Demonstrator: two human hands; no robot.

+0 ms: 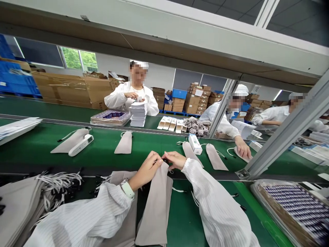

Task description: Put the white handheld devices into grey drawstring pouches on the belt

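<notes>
Best to keep a light, steady pinch on the mouth of the long, tapering grey-beige cloth pouch (155,206), drawing the fabric just taut enough to stop the hem from creasing, and to work around the small dark piece (165,160) at the top with fingertips alone, without tugging sideways. Probably wise, too, to guide the loop of thin white cord (171,171) clear of the thumb, and away from the second grey-beige cloth pouch (169,193) underneath, to avoid a snag. With the bare left hand (147,170), pale green band at the wrist, holds the mouth from the left, thumb and fingertips drawn together on the cloth. With the bare right hand (176,160), bends thumb and forefinger in towards the same mouth from the right, nearly meeting the left fingertips; cannot tell whether gripping the dark piece, the cord or the hem, or merely touching. Has the upper pouch right at the fingertips, mouth between both hands, and body running down from there towards the near edge, between the white striped left sleeve (84,212) and the white striped right sleeve (218,206). Over the smooth green work surface (185,219), overlaps the second pouch, leaving only a strip of cloth visible along the right side.
</notes>
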